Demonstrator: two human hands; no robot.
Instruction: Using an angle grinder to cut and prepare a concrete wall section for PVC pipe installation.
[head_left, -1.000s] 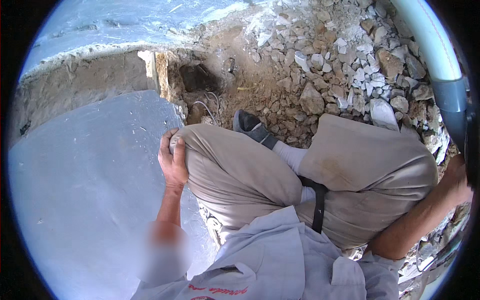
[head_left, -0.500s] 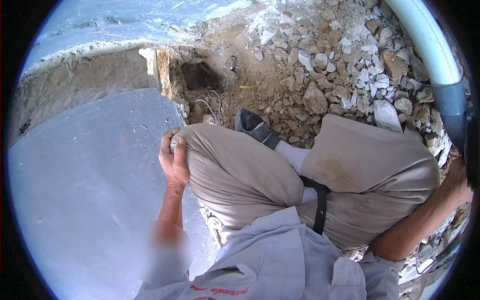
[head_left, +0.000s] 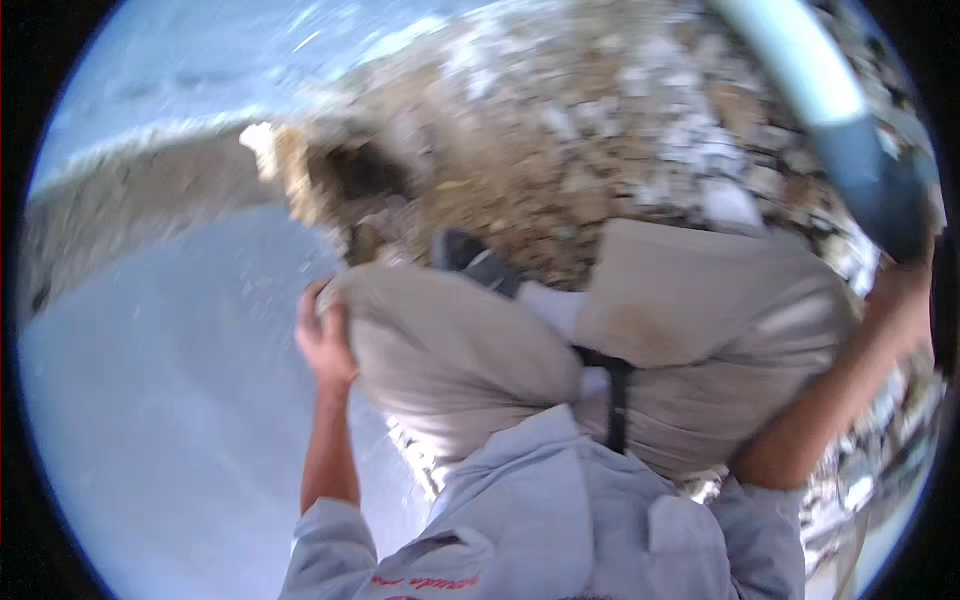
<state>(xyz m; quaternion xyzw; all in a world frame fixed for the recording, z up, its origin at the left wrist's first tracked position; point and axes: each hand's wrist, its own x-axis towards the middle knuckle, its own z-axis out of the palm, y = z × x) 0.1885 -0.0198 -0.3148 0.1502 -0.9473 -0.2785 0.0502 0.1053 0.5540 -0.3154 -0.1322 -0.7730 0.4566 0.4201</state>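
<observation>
The left hand (head_left: 322, 340) lies cupped over the left knee (head_left: 400, 320), fingers curled loosely around the beige trouser cloth; it holds nothing else. The picture is blurred, so how tightly the fingers press cannot be told. The knee sits right under the palm, bent up in a crouch, with the other knee (head_left: 700, 300) well off to its right.

The right hand (head_left: 900, 295) is at the far right edge, up against a pale blue pipe (head_left: 830, 110) that runs away above it. Whether it grips the pipe or only rests against it cannot be told; it is half cut off by the rim.

Just beyond the left hand, a dark shoe (head_left: 470, 260) pokes out between the knees. Further out lies broken rubble (head_left: 620, 150), and above the left hand a dark hole (head_left: 355, 175) opens in the dirt. To the hand's left spreads a smooth grey slab (head_left: 150, 400).

The pipe looks rigid and smooth, likely slippery when dusty, and best held by wrapping the fingers around its round body.
</observation>
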